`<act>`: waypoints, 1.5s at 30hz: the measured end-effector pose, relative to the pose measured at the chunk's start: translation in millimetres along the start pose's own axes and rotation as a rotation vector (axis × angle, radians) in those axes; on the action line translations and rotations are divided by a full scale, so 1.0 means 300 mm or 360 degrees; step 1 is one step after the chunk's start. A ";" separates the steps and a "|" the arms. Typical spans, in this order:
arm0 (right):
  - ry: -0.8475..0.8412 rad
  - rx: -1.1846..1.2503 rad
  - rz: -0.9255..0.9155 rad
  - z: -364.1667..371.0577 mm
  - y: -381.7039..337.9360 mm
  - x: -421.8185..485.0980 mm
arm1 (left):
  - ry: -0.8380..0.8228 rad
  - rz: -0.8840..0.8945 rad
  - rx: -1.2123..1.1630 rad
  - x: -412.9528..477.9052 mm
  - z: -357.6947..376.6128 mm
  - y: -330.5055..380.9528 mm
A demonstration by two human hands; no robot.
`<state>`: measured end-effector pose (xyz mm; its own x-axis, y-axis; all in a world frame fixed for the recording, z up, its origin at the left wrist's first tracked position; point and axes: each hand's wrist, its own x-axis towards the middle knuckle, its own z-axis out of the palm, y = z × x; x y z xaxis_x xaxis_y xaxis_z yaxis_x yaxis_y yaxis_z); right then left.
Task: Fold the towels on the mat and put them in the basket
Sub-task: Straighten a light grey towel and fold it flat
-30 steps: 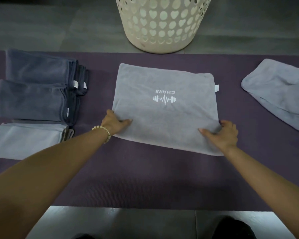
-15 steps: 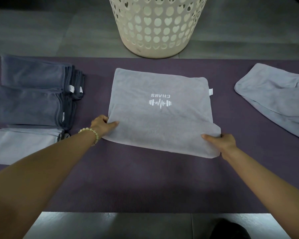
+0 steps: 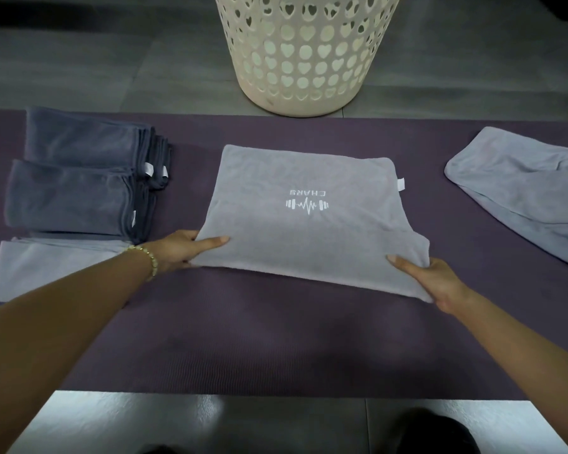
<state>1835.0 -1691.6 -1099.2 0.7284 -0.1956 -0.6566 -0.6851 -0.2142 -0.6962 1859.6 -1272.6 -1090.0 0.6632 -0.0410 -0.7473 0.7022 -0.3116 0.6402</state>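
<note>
Towel: light grey towel (image 3: 308, 231) sits mid-mat (image 3: 276, 339), logo (image 3: 307, 204) up. Looks already doubled. Near edge is lifted, far edge flat.
L grip: left hand (image 3: 181, 250) at near-left corner. Fingers (image 3: 215, 241) clamped on the cloth, thumb on top, rest tucked under.
R grip: right hand (image 3: 433, 280) at near-right corner, same pinch, thumb over & others beneath.
Why so: both near corners held so the edge stays taut & square. Prob. the next fold takes it toward the far edge.
Edges: white tag (image 3: 400, 184) pokes out on the R side. Far edge lies just short of the mat's far border.
Room: bare mat both sides of the towel & in front, so nothing crowds the fold.
Done pile: dark folded towels (image 3: 79, 178) & a pale folded towel (image 3: 46, 270) at L, not in the basket yet.
To do: unfolded towel (image 3: 521, 191) at far R.
Basket: basket (image 3: 305, 54) on the floor (image 3: 79, 70) just past the mat, straight ahead. Inside: can't tell.
</note>
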 end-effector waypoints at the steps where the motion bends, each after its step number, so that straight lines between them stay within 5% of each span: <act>1: -0.0039 -0.0078 0.0015 -0.006 0.017 -0.010 | -0.0104 -0.0068 0.0069 -0.008 -0.011 -0.029; 4: -0.0081 -0.0375 0.0018 0.005 0.081 -0.028 | -0.0228 -0.0266 0.0408 -0.023 -0.021 -0.098; 6: 0.0014 -0.0524 -0.0070 0.022 0.103 -0.030 | 0.0012 -0.0277 0.0717 -0.006 -0.029 -0.111; 10: 0.0380 -0.0819 -0.0521 0.021 0.085 0.000 | 0.0691 0.0428 0.1142 0.047 -0.034 -0.066; 14: 0.0205 -0.1288 -0.0913 0.015 0.029 0.071 | 0.0367 0.0891 0.1717 0.081 0.049 0.016; 19: -0.0118 -0.1199 -0.0649 0.025 0.000 0.136 | 0.0188 0.0749 0.1976 0.127 0.134 0.060; 25: -0.0592 -0.1305 -0.0511 -0.035 -0.108 0.160 | -0.0257 0.0145 0.1542 0.111 0.054 0.238; 30: -0.0675 -0.1295 -0.0501 -0.100 -0.302 0.184 | -0.0526 -0.0079 0.1190 0.092 -0.093 0.383; 35: -0.0350 -0.0986 -0.0614 -0.086 -0.500 0.307 | 0.0092 0.0127 0.0819 0.192 -0.136 0.480; 39: 0.0150 -0.0671 -0.0718 0.013 -0.488 0.460 | 0.0705 0.0271 0.0051 0.362 -0.082 0.383; 45: 0.0655 -0.0111 -0.0418 0.090 -0.329 0.512 | 0.1034 0.0359 0.0221 0.460 -0.042 0.238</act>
<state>2014.4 -1674.6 -1139.1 0.8274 -0.4854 -0.2825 -0.4864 -0.3680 -0.7924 2004.6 -1288.5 -1145.2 0.8396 0.4435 -0.3135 0.5184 -0.4822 0.7062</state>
